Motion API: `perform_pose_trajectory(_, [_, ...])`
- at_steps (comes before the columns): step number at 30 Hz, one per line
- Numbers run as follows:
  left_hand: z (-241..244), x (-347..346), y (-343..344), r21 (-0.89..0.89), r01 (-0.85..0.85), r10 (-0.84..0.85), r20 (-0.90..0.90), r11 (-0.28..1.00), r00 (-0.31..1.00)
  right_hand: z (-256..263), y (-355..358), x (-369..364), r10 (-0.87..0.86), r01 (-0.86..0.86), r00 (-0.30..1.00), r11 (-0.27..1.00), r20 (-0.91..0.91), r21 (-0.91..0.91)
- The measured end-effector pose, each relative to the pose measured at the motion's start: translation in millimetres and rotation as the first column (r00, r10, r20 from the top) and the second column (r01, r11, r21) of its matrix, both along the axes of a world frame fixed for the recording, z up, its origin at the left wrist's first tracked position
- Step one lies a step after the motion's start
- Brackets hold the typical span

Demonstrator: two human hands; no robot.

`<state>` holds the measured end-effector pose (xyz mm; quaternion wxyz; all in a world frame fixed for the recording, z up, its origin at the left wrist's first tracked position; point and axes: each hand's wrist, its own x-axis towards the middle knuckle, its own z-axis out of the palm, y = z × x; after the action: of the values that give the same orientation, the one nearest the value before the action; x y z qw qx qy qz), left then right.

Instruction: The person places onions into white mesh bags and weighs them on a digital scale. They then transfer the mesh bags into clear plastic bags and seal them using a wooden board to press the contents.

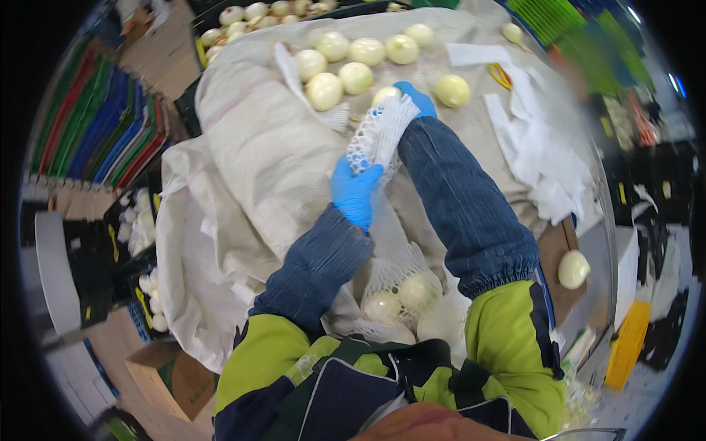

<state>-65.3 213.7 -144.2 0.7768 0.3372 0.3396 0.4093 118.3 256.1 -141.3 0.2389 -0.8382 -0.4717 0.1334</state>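
Note:
My left hand point(357, 190), in a blue glove, grips a white mesh net sleeve point(380, 132) near its open part. At the sleeve's upper end my right hand point(417, 100), also blue-gloved, holds a peeled onion point(386, 96) against the mesh; its fingers are partly hidden. Lower down, close to my body, the netting holds several peeled onions point(417, 292). Beyond my hands, several loose peeled onions point(356, 78) lie on a white woven sack cloth point(248, 127). One more onion point(453, 91) lies just right of my right hand.
White net sleeves point(532, 138) and yellow-handled scissors point(500, 76) lie at the right. A crate of onions point(201, 41) stands beyond the cloth. A single onion point(573, 269) rests on brown cardboard point(557, 242). Folded coloured crates point(99, 121) and a cardboard box point(171, 380) are at the left.

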Motion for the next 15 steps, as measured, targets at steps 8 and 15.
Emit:
perform_pose_trajectory(8, [79,37,-72,0.484,0.451,-0.434,-0.156,0.75,0.888,147,-262,-30,-0.078,0.516,0.756,0.681,-0.65,0.519])
perform_pose_trajectory(15, [125,160,-229,0.621,0.755,-0.638,-0.498,0.21,0.587,113,-485,-9,-0.58,0.72,0.586,0.051,-0.566,0.692])
